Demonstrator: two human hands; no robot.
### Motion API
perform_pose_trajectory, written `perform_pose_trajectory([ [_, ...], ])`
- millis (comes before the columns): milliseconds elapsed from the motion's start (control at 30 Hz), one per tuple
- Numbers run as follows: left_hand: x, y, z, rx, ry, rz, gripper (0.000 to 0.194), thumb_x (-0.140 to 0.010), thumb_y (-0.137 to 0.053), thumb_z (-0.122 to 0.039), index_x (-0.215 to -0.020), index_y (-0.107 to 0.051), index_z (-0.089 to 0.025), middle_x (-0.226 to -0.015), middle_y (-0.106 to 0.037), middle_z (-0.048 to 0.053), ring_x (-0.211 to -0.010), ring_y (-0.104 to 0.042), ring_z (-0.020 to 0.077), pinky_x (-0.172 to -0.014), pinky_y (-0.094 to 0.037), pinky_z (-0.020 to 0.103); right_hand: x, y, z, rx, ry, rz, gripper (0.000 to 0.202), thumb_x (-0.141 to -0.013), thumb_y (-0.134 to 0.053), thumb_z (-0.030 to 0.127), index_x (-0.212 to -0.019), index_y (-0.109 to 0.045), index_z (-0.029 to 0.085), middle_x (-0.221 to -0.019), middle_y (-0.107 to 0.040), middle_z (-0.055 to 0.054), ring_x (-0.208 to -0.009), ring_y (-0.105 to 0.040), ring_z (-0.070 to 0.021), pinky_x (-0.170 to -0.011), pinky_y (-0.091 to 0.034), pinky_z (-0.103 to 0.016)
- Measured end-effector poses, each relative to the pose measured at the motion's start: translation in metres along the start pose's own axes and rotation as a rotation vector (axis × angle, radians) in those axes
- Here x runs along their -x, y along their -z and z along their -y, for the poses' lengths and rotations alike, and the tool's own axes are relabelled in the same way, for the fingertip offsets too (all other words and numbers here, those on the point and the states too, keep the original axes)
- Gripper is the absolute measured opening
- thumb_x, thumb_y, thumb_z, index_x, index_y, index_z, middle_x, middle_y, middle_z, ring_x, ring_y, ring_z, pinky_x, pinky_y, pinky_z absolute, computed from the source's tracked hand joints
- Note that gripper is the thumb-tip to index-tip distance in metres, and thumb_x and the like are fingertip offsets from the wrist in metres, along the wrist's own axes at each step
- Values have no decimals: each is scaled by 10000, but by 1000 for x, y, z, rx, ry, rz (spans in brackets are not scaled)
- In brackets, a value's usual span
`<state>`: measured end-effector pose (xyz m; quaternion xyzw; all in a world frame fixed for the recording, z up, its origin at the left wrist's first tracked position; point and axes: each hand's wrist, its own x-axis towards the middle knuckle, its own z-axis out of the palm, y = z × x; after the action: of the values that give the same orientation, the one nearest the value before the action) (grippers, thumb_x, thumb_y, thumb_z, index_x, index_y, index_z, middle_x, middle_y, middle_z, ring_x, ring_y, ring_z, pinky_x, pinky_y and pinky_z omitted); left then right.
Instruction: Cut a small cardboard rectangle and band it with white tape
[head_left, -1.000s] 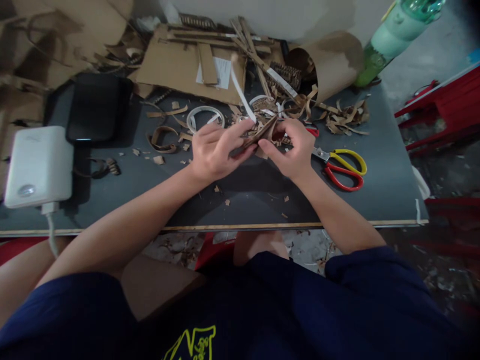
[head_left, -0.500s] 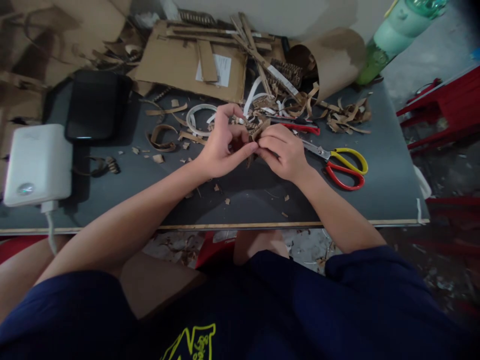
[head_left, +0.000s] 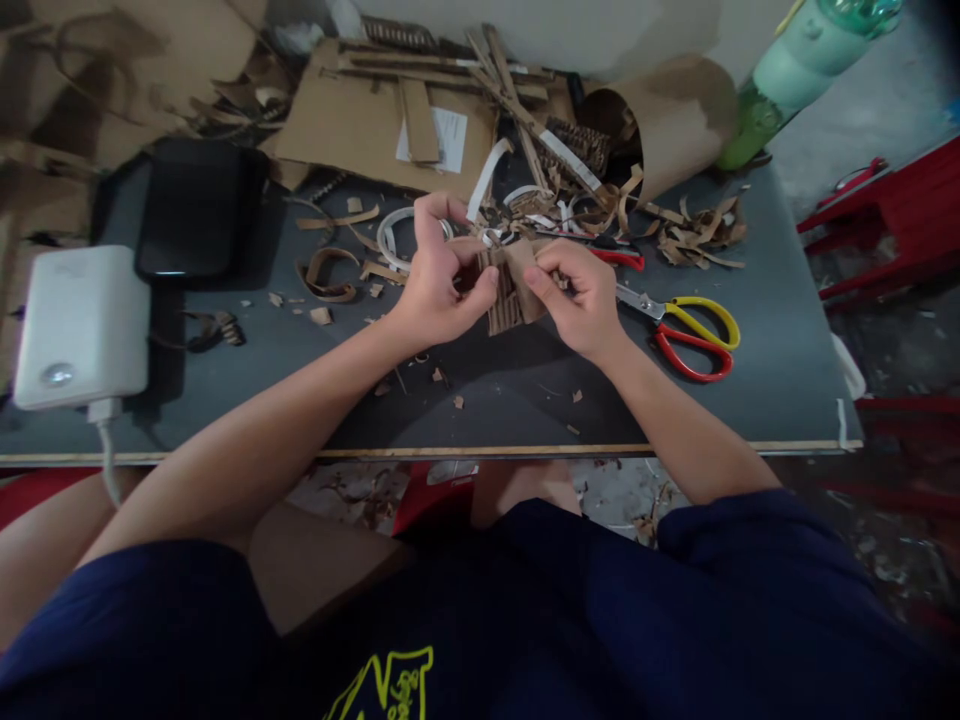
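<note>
Between my two hands is a small piece of corrugated cardboard [head_left: 504, 300], its ridged side showing on the left and a smooth brown layer on the right. My left hand [head_left: 444, 275] pinches its left edge, thumb in front. On the right side, my right hand [head_left: 576, 295] grips the smooth layer between thumb and fingers. Just behind the piece lie curled white and brown paper strips [head_left: 491, 180]. Scissors [head_left: 686, 335] with one yellow and one red handle rest beside my right hand, and a red-handled tool [head_left: 622, 257] lies behind it, partly hidden.
A white power bank [head_left: 82, 330] with a cable and a black case [head_left: 187, 210] stand at the left. Behind are a cardboard sheet [head_left: 352, 130], a cardboard roll [head_left: 686, 120] and a green bottle [head_left: 787, 80]. Torn scraps [head_left: 701, 235] litter the grey table [head_left: 780, 330].
My hands have moved slightly apart, and the cardboard piece has turned so that its ridged face and smooth layer show. The view has shifted slightly.
</note>
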<state>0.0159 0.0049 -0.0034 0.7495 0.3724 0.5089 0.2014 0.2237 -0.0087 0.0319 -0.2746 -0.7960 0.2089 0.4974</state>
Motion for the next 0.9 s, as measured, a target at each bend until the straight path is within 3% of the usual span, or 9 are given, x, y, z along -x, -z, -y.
perform_pose_trajectory([
  [167, 1, -5, -2, 193, 101, 9, 522, -917, -548, -631, -1172, -343, -223, -767, -399, -24, -586, -540, 120, -604, -448, 277, 0, -4, -2, -124, -148, -43, 397, -978, -554, 485, -691, -495, 216, -676, -453, 40, -649, -475, -93, -655, -446, -277],
  [433, 0, -2, -8, 289, 164, -3, 562, -881, -604, -644, -1138, -308, -242, -697, -334, -73, -502, -429, 70, -562, -345, 229, 4, 0, -30, -380, -324, -146, 449, -941, -555, 597, -712, -433, 231, -641, -405, 65, -565, -492, -87, -625, -546, -292],
  [633, -4, 5, -11, 361, 193, -41, 480, -844, -705, -474, -1090, -361, -247, -660, -328, -83, -512, -414, 81, -546, -344, 220, 1, 0, -22, -490, -420, -101, 460, -895, -601, 633, -711, -448, 239, -627, -407, 65, -637, -576, -119, -737, -596, -376],
  [767, -2, 1, -6, 394, 252, 24, 528, -853, -719, -480, -1170, -379, -228, -649, -373, -84, -546, -517, 99, -573, -406, 217, 0, 1, -16, -527, -500, -96, 503, -830, -646, 689, -694, -440, 251, -627, -446, 53, -794, -653, -178, -844, -605, -447],
  [900, 4, -9, 0, 414, 286, 183, 814, -805, -743, -620, -1350, -291, -218, -729, -505, -43, -639, -646, 171, -632, -509, 292, 1, 3, -16, -500, -528, -58, 518, -816, -652, 705, -689, -445, 249, -829, -645, 8, -1137, -651, -242, -1008, -563, -506],
])
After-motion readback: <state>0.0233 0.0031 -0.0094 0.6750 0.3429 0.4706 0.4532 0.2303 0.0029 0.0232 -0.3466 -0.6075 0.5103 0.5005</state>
